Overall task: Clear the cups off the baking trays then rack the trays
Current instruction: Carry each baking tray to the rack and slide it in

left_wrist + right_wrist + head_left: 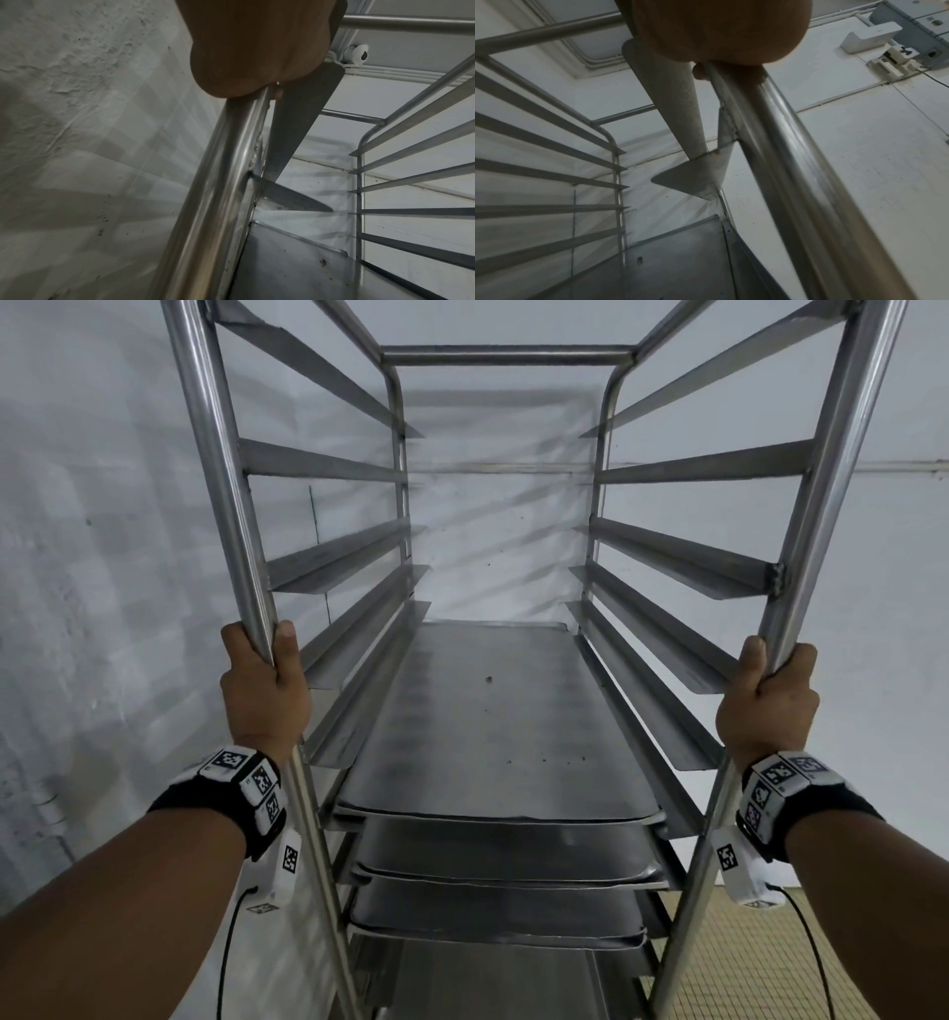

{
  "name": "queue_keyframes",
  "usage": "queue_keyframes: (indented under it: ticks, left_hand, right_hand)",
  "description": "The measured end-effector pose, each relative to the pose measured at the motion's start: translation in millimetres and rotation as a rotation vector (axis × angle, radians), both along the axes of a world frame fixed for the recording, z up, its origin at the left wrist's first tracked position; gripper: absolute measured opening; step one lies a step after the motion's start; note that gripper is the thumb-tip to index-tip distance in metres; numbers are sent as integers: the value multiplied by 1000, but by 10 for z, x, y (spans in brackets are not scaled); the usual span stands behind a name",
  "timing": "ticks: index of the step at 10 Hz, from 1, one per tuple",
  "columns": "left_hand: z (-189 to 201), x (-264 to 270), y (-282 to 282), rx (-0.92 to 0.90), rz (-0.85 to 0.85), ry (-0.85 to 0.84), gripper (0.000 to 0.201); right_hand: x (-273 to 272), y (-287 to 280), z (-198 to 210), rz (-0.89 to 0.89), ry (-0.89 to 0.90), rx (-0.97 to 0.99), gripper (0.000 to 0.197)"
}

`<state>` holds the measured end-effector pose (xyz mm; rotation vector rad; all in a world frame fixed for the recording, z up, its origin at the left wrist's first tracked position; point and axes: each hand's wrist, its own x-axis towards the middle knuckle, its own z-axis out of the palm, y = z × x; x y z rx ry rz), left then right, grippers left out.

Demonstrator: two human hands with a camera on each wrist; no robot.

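Gripping both front posts of the steel tray rack [506, 354], left hand [264, 695] and right hand [765, 703] each have fingers wrapped tight around a tube. Baking trays [493, 726] already sit stacked on the lower runners, center frame, no cups visible. Looks like the racking's done; next is probably rolling the rack, keeping it straight.

- Steel rack [506, 354], tall, with angled side runners; upper runners bare.
- Baking trays [493, 726], grey and flat, stacked on successive lower runners, lying level.
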<state>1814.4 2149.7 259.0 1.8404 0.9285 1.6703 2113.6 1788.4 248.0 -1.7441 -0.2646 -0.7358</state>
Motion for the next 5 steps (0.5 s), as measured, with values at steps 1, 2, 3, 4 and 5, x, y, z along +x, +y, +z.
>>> queue_keyframes:
  ticks: [1,2,3,4,5]
  left_hand:
    - [15,-71,7,-67,-44,99,56]
    - [119,-173,-40,-181,-117,204,59]
    - [292,-252,-219,-373,-135,394,69]
    - [467,-266,-467,-499,-151,502,115]
    - [443,-349,-949,-276,-264,557,112]
  right_hand:
    - [-74,-46,13,-7,45,-91,50]
    - [-184,-154,87,-2,146,-242,50]
    - [-362,-243,263,28,321,-386,49]
    - [-637,-214,456,94,394,-479,66]
    - [-1207,-184,425,256,262,-506,85]
